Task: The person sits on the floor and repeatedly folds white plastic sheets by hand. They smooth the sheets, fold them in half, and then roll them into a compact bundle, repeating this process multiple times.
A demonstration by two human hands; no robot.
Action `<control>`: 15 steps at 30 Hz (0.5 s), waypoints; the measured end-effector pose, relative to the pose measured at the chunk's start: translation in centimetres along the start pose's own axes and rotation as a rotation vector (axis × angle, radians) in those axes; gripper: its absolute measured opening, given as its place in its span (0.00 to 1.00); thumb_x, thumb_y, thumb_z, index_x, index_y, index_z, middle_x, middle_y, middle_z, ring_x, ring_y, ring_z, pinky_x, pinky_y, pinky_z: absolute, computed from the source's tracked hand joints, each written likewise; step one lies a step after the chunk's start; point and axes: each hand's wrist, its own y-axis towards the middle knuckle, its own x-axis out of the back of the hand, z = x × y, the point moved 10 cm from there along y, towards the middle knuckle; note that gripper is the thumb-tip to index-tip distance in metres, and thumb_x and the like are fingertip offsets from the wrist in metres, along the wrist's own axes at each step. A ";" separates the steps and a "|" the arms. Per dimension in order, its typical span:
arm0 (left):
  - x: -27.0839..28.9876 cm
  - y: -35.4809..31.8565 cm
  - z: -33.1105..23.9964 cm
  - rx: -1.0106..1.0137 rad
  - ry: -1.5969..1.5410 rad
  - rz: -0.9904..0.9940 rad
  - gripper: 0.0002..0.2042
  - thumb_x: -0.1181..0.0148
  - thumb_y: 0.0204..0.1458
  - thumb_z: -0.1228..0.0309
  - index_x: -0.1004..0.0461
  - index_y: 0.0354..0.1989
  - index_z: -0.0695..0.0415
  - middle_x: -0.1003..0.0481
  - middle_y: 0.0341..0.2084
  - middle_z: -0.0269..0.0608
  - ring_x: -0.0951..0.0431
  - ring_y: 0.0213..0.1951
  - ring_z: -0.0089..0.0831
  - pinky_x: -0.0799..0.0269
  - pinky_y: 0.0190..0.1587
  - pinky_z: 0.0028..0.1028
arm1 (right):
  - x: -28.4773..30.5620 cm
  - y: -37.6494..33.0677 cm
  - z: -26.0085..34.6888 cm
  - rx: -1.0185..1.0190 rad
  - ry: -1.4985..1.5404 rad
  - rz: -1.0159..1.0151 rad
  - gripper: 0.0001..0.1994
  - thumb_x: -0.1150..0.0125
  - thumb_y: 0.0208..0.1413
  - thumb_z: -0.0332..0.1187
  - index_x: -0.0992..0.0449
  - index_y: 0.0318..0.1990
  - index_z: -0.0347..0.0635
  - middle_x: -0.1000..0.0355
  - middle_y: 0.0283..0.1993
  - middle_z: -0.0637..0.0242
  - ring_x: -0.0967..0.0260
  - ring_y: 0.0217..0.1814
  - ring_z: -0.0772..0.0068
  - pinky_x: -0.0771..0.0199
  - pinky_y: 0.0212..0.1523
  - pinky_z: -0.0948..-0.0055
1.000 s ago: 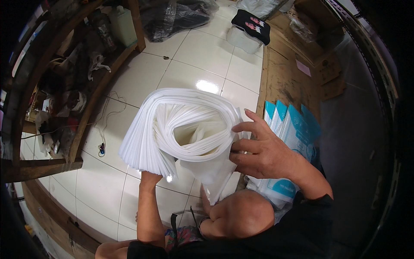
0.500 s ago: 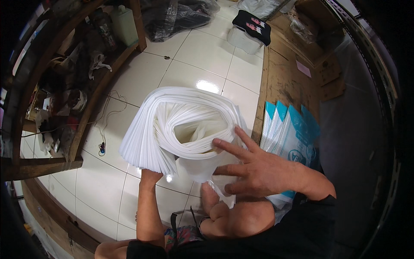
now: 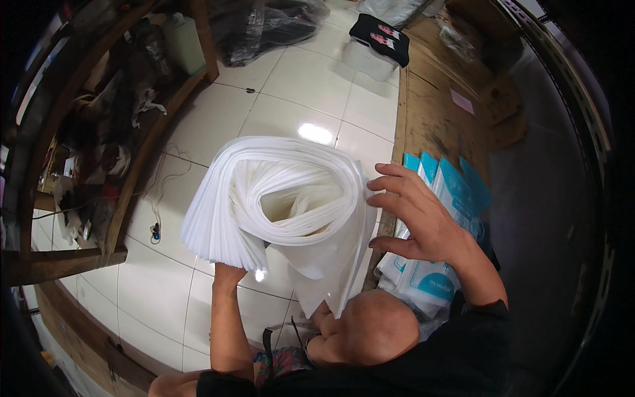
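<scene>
A thick bundle of thin white sheets, curled into an open roll, fills the middle of the head view. My left hand grips the bundle from underneath at its lower left edge, mostly hidden by the sheets. My right hand hovers at the bundle's right edge with fingers spread, touching or nearly touching the outer sheet. Behind that hand lies a fanned stack of blue-and-white flat packets. My bent knee sits below the roll.
White tiled floor spreads ahead. A wooden shelf frame cluttered with rags and cables runs along the left. A wooden platform lies to the right, with a black-topped box and dark plastic bags beyond.
My right hand let go of the bundle's right edge and opened its fingers, drifting slightly right. The roll and my left hand stayed put.
</scene>
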 end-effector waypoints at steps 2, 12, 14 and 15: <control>0.0 0.2 -0.5 0.002 0.008 -0.006 0.24 0.30 0.48 0.68 0.27 0.54 0.61 0.24 0.48 0.50 0.25 0.51 0.46 0.31 0.54 0.40 | -0.4 -0.2 0.2 0.066 -0.048 0.011 0.27 0.23 0.37 0.33 0.26 0.48 0.43 0.33 0.57 0.59 0.42 0.67 0.49 0.37 0.63 0.48; 0.6 0.7 -2.0 0.038 -0.053 -0.013 0.26 0.27 0.45 0.67 0.27 0.53 0.61 0.23 0.47 0.48 0.24 0.50 0.43 0.29 0.53 0.39 | -0.5 -0.5 1.0 0.155 -0.109 -0.090 0.18 0.24 0.37 0.33 0.23 0.38 0.45 0.30 0.45 0.66 0.36 0.61 0.54 0.39 0.64 0.44; 0.7 0.1 -2.2 0.017 -0.029 -0.013 0.25 0.27 0.45 0.67 0.26 0.53 0.60 0.23 0.47 0.48 0.24 0.50 0.43 0.29 0.53 0.39 | -1.0 -0.6 2.4 0.190 -0.176 -0.032 0.16 0.26 0.37 0.34 0.23 0.36 0.46 0.30 0.39 0.67 0.34 0.58 0.56 0.41 0.65 0.42; 0.7 -0.1 -2.2 0.014 -0.030 -0.014 0.25 0.27 0.45 0.67 0.26 0.52 0.60 0.23 0.47 0.48 0.24 0.50 0.44 0.29 0.53 0.39 | -1.4 -0.7 3.0 0.208 -0.211 -0.003 0.14 0.27 0.37 0.34 0.22 0.35 0.46 0.30 0.35 0.68 0.33 0.56 0.57 0.42 0.66 0.40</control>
